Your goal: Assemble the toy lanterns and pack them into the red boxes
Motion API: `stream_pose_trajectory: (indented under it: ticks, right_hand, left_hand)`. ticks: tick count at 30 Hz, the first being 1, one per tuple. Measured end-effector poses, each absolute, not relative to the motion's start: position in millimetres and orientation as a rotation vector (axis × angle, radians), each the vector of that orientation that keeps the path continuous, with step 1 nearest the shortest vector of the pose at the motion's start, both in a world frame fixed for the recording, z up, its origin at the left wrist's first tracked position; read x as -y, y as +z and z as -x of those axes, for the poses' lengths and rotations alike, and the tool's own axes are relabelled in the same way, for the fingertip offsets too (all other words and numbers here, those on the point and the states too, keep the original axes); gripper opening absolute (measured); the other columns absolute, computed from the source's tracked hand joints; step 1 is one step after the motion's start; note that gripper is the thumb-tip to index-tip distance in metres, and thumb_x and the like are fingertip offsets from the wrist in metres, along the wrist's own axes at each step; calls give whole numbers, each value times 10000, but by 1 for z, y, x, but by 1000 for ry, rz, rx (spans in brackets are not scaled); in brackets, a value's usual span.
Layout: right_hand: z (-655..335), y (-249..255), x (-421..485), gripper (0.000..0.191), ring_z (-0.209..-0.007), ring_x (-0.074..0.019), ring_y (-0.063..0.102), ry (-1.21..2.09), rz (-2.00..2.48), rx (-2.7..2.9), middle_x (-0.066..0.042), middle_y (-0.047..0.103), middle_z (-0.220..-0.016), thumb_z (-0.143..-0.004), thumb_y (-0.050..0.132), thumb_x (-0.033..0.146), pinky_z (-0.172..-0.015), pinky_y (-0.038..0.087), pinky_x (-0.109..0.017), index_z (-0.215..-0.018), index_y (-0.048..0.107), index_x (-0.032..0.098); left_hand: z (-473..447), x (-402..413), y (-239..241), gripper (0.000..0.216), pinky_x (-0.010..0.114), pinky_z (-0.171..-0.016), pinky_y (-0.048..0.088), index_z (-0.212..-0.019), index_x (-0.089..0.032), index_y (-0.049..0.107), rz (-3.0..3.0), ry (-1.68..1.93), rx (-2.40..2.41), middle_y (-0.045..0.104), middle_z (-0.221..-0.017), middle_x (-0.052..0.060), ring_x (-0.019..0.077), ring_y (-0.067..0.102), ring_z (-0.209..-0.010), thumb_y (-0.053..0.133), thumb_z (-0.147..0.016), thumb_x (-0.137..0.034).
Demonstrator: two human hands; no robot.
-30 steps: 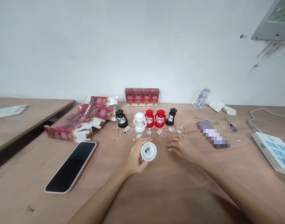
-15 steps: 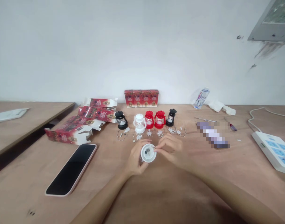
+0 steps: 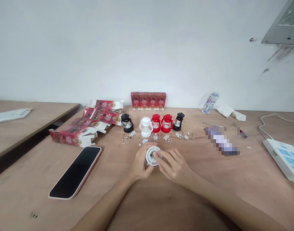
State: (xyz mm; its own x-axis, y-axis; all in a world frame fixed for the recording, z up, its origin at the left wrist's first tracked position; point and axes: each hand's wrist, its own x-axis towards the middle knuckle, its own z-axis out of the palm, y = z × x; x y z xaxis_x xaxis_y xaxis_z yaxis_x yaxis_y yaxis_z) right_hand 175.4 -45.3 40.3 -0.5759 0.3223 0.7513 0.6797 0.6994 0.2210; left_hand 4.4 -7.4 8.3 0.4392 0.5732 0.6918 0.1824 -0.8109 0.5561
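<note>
My left hand point(image 3: 140, 163) is wrapped round a white lantern point(image 3: 148, 161), whose round base faces me. A dark part shows inside the hollow of that base. Thumb and fingertips of my right hand point(image 3: 174, 165) are pinched together at the opening, and whatever they hold is hidden. Beyond my hands several small lanterns stand in a row: a black lantern point(image 3: 127, 124), a white one point(image 3: 146, 127), two red ones point(image 3: 155, 124) and another black one point(image 3: 178, 122). In front of them lie wire handles point(image 3: 126, 140) and small white pieces with button cells point(image 3: 167, 138).
Opened red boxes point(image 3: 74, 131) lie at the left, near a phone point(image 3: 76, 173). Closed red boxes point(image 3: 148, 101) stand against the wall. To the right are a blurred-out item point(image 3: 220, 139), a screwdriver-like tool point(image 3: 212, 124), tissues point(image 3: 226, 110), a plastic packet point(image 3: 210, 102) and a power strip point(image 3: 282, 158).
My right fingertips have moved left, from the rim of the lantern's base to over its hollow. The left hand keeps its hold. The whole view has shifted slightly.
</note>
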Motion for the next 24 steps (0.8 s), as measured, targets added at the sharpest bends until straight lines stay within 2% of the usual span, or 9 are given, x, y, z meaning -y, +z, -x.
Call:
stream_pose_trajectory:
  ticks: [4,7,11,14,20,24]
  right_hand:
    - [-175,36,48,270,-755,-211,532,-700,766,2224,-131,683,-963,-822,537,133,-623,429,-352,-1071,612,59]
    - [-174,37,48,260,-760,-202,533,-553,799,2186,-129,676,-969,-844,519,131,-629,450,-345,-1083,608,77]
    - [-172,42,44,149,-737,-164,541,-172,861,2034,-80,666,-840,-860,523,113,-656,482,-300,-916,655,152]
    - [-170,44,37,131,-722,-159,545,-69,825,1987,-55,660,-785,-853,544,128,-655,487,-299,-828,658,186]
    - [-167,46,30,163,-760,-164,561,61,837,1940,-53,618,-797,-868,513,136,-679,487,-302,-777,638,188]
    - [-168,53,27,172,-847,-178,579,193,889,1986,-81,587,-924,-879,479,148,-754,487,-330,-774,612,181]
  left_hand:
    - [-4,7,9,402,416,-866,455,-1112,-170,447,-2280,1352,-650,530,-1134,128,260,526,-1058,482,-712,-166]
    - [-4,8,9,398,417,-865,456,-1115,-173,442,-2276,1344,-660,529,-1129,128,259,526,-1057,476,-718,-169]
    - [-4,8,8,426,436,-877,457,-1131,-179,431,-2310,1298,-632,530,-1122,129,268,526,-1061,494,-709,-170]
    - [-4,7,6,444,439,-876,458,-1138,-181,430,-2318,1287,-634,527,-1124,127,274,524,-1064,502,-700,-168]
    - [-3,7,6,460,427,-858,461,-1156,-176,422,-2318,1309,-661,531,-1127,128,277,526,-1056,490,-700,-181]
    - [-3,7,8,455,404,-830,467,-1139,-170,426,-2328,1313,-646,531,-1105,125,268,535,-1027,490,-688,-173]
